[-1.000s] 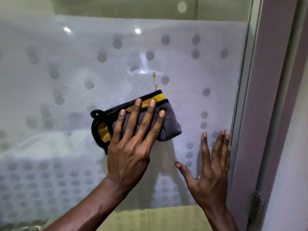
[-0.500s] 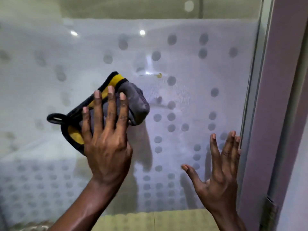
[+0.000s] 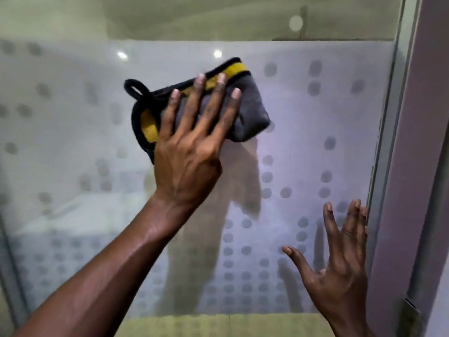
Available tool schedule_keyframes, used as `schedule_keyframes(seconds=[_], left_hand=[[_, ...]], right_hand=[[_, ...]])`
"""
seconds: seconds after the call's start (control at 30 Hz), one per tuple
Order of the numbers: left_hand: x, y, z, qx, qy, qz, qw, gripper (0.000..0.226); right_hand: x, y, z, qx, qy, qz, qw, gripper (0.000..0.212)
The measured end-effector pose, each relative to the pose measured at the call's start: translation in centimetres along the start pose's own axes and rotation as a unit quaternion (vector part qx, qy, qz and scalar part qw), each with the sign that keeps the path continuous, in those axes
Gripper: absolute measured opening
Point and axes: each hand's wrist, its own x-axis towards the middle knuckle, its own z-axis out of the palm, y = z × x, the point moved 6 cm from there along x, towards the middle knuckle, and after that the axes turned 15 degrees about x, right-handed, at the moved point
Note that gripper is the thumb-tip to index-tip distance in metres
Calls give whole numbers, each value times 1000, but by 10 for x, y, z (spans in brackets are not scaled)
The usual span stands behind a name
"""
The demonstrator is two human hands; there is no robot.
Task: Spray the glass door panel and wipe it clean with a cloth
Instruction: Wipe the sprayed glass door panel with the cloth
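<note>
Glass door panel (image 3: 303,147), frosted and dotted, fills the view, and a folded grey cloth (image 3: 250,113) with yellow and black trim is pressed flat against its upper middle. Left hand (image 3: 192,152) covers the cloth, fingers spread and straight. Right hand (image 3: 340,268) rests open on the glass near its right edge, beside the door frame (image 3: 413,166), fingers splayed, holding nothing.

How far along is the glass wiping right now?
Spraying looks done: no bottle is in view. In hand: the left hand presses the cloth flat against the upper glass panel, while the right hand braces near the door frame. Remaining coverage can't be judged through the frosting.
</note>
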Motion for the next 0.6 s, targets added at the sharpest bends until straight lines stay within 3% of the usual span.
schedule_keyframes(seconds=[0.17,0.23,0.33,0.47,0.53,0.6], left_hand=[[-61,-25,-3,-11,-57,-170,984,76],[-86,8,-8,-25,-66,-129,989,80],[-88,62,-12,-70,-51,-4,996,64],[-57,73,-10,-91,-7,95,991,59],[-48,51,-5,-77,6,97,992,60],[-46,8,1,-39,8,40,998,65]], right_hand=[[0,-3,1,16,-3,8,1000,110],[-1,-6,2,20,-2,12,1000,110],[0,-9,2,20,-4,15,1000,109],[2,-13,-3,20,-2,8,1000,105],[2,-14,-5,23,8,4,1000,104],[2,-14,-7,16,15,-7,1000,104]])
